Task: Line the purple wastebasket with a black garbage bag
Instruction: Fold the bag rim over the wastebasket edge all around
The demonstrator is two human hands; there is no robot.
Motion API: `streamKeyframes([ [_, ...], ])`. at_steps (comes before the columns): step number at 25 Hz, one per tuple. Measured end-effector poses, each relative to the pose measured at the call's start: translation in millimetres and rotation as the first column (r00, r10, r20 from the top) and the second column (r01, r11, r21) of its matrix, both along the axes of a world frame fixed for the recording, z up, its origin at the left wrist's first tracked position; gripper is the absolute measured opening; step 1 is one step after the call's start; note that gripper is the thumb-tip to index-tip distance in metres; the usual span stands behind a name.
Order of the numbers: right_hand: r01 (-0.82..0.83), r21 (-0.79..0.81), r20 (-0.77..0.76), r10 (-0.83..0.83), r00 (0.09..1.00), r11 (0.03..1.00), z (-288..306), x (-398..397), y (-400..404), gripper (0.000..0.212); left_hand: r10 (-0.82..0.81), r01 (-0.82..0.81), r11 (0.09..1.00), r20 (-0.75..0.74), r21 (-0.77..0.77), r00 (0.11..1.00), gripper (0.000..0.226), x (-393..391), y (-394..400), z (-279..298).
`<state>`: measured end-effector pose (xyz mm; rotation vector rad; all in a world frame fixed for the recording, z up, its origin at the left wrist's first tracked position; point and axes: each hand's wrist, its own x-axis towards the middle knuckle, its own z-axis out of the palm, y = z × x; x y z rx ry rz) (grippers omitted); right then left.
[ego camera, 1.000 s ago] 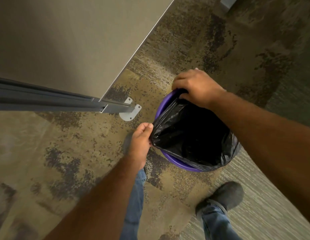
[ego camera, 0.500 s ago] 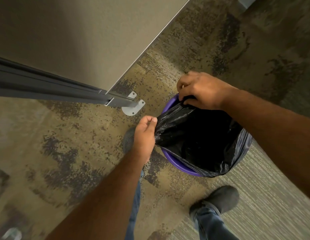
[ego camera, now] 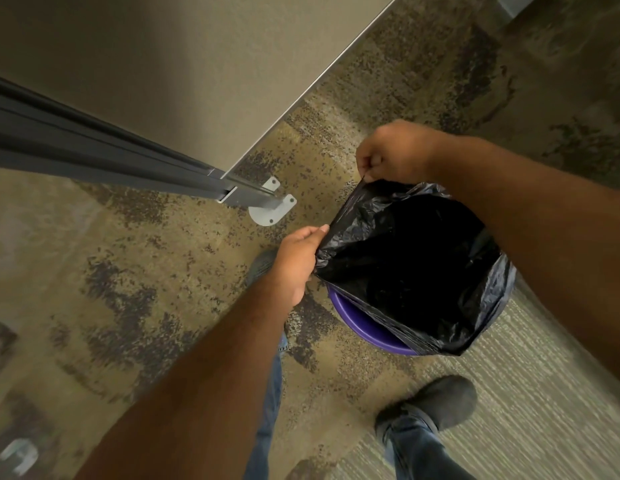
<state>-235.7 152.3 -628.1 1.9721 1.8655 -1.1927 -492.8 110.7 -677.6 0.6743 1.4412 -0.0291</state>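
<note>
Down on the carpet floor (ego camera: pixel 163 271) stands the purple wastebasket (ego camera: pixel 364 327). Only a curved bit of its rim shows, because the black garbage bag (ego camera: pixel 412 265) covers most of it. The bag's mouth is pulled wide open over the basket, and it is dark inside. On the person's right side, the bag hangs down over the rim. On the near left side, the purple rim is bare.

The left hand (ego camera: pixel 296 263) pinches the bag's left edge between thumb and fingers, so its grip is closed on the plastic. The right hand (ego camera: pixel 393 154) is closed in a fist and pinches the far corner of the bag, lifting it into a little point above the basket.

Just beside the basket, to the left, a tan wall panel (ego camera: pixel 180 71) ends in a dark metal post (ego camera: pixel 94 150). A small gray foot plate (ego camera: pixel 272 206) holds the post to the floor. Two dark shoes and blue jeans show below. No words or labels can be read anywhere.
</note>
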Motion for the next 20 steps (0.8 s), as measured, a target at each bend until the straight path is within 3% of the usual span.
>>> streamKeyframes([
  [4, 0.095, -0.166, 0.018, -0.093, 0.996, 0.982, -1, -1, 15, 0.015, 0.102, -0.105, 0.991, -0.045, -0.082, 0.994, 0.018, 3, -4, -5],
  [6, 0.291, -0.054, -0.009, -0.291, 0.957, 0.955, 4, 1, -12, 0.007, 0.157, -0.157, 0.983, 0.0, -0.097, 0.988, 0.029, 1, -10, -2],
  [7, 0.446, 0.08, -0.038, -0.444, 0.895, 0.892, 6, 0, -41, 0.015, 0.201, -0.196, 0.977, 0.043, -0.087, 0.979, 0.034, -2, -14, 0],
  [9, 0.731, 0.361, -0.099, -0.756, 0.647, 0.578, 15, -9, -123, 0.026, 0.225, -0.224, 0.974, 0.112, -0.014, 0.968, 0.039, -14, -24, 5],
  [10, 0.823, 0.423, -0.093, -0.885, 0.455, 0.379, 19, -17, -171, 0.029, 0.193, -0.199, 0.979, 0.13, 0.034, 0.973, 0.043, -20, -30, 7],
  [11, 0.907, 0.386, -0.067, -0.975, 0.211, 0.169, 22, -30, -219, 0.032, 0.155, -0.165, 0.984, 0.135, 0.069, 0.979, 0.051, -26, -36, 11],
  [13, 0.947, 0.029, 0.021, -0.947, -0.319, -0.319, 25, -63, -289, 0.042, 0.079, -0.093, 0.988, 0.113, 0.122, 0.99, 0.064, -35, -50, 19],
  [14, 0.849, -0.194, 0.069, -0.87, -0.488, -0.491, 24, -80, -310, 0.043, 0.047, -0.061, 0.987, 0.093, 0.149, 0.995, 0.066, -37, -55, 21],
  [16, 0.654, -0.445, 0.085, -0.756, -0.649, -0.611, 19, -107, -330, 0.031, 0.026, -0.036, 0.983, 0.055, 0.18, 0.998, 0.068, -37, -63, 26],
  [20, 0.653, -0.323, -0.125, -0.653, -0.747, -0.685, 1, -127, -334, 0.028, 0.001, 0.009, 0.971, -0.041, 0.239, 0.999, 0.072, -36, -76, 30],
])
